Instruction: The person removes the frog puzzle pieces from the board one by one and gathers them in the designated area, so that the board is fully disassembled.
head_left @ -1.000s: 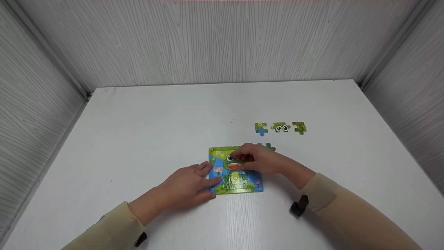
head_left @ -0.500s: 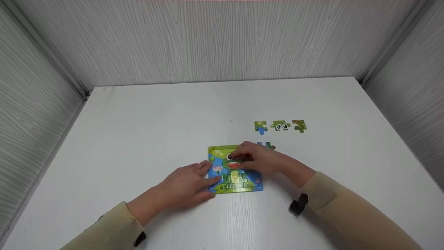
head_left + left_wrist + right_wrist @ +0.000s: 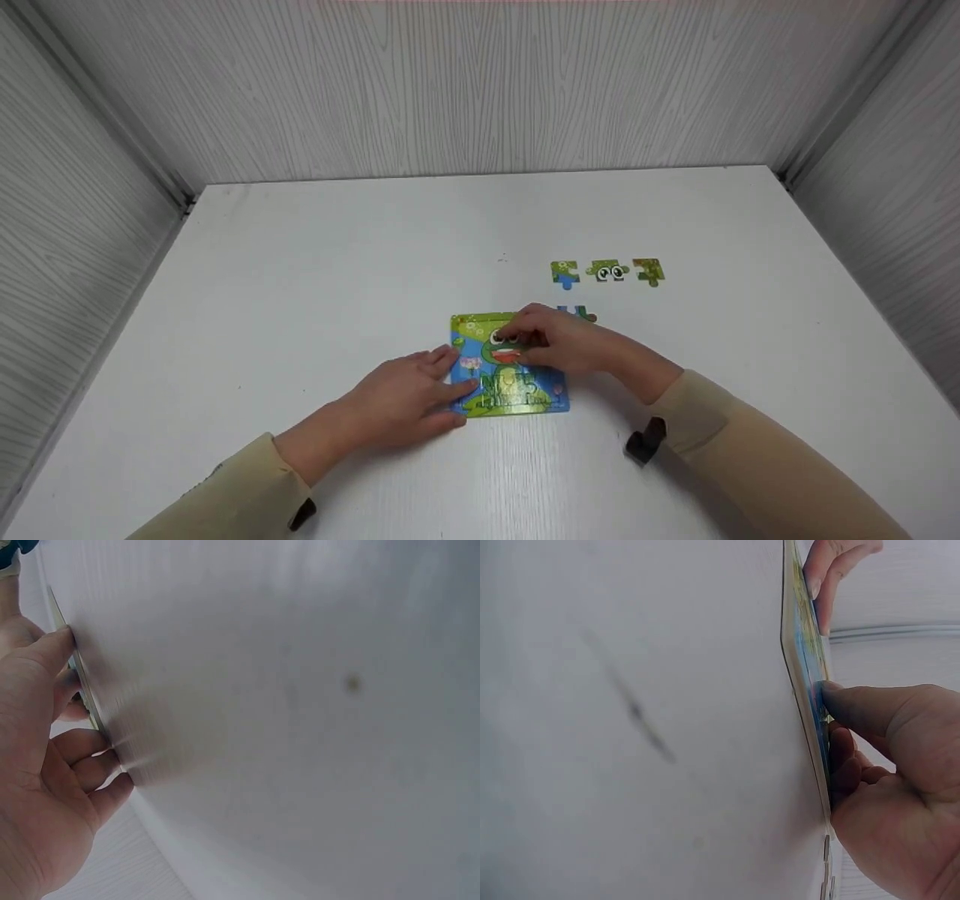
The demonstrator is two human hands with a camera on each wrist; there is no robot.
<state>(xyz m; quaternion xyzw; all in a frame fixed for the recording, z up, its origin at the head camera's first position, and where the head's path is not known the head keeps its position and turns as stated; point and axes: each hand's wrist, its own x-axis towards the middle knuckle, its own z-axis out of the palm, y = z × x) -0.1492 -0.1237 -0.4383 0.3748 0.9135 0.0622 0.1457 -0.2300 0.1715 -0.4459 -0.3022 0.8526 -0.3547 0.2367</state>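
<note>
Lower left of the frame: a tan sleeve leads to the left hand. Its fingers are extended and loosely spread—resting on the left edge of the puzzle board, gripping nothing.

Just below centre: the board lies flat on the bench, showing a green frog on blue. Piece seams are visible in its lower middle; from where I stand, I judge that section to be filled. The frog's eyes appear on the board and also on a loose piece, so the upper picture may be a printed guide.

Right half of the board: the right hand reaches in from the right with bent fingers, index and thumb against the upper face. Whether a piece is pinched there cannot be told; the hand covers that area.

Right of centre: four loose pieces remain outside the board. A green-and-blue corner piece comes first; below it, a blue-and-green piece sits partly hidden behind the right hand. Next are the eyes piece and a green-and-brown corner piece. By appearance, placement is partial—at least these four are unplaced.
</note>
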